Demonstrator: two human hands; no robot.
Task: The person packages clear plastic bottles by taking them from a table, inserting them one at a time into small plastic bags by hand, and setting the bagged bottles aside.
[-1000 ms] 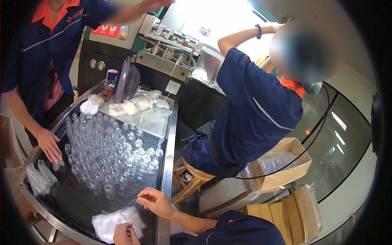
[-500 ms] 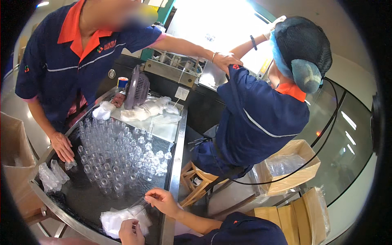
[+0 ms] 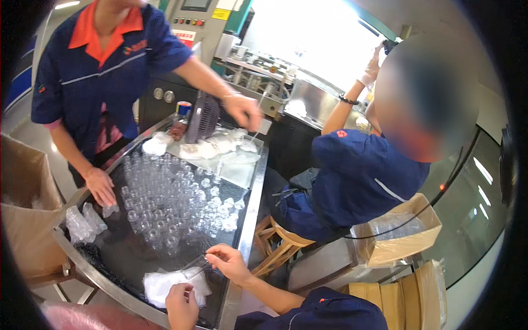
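Observation:
My left hand [image 3: 182,306] is at the bottom of the head view, fingers curled together at the near edge of a pile of small clear plastic bags [image 3: 159,287]. What its fingertips pinch, if anything, is hidden. Just right of the pile, my right hand [image 3: 230,263] has thumb and forefinger pinched together above the table. A thin, see-through edge runs from those fingertips toward the bags, too fine to name. Beyond both hands, many clear bottle-like pieces [image 3: 170,206] stand close together on the black table top [image 3: 118,264].
A metal rim [image 3: 256,192] edges the table. Crumpled clear plastic [image 3: 82,223] lies at its left, beside a co-worker's hand [image 3: 100,187]. Behind the bottles stand a grey fan [image 3: 204,118] and white cloths [image 3: 214,146]. Another co-worker [image 3: 368,181] sits at right near open cartons [image 3: 404,234].
The standing co-worker's outstretched hand has come away from the seated co-worker's shoulder, back over the table. The whole view has shifted a little. My hands keep nearly the same pose by the bags.

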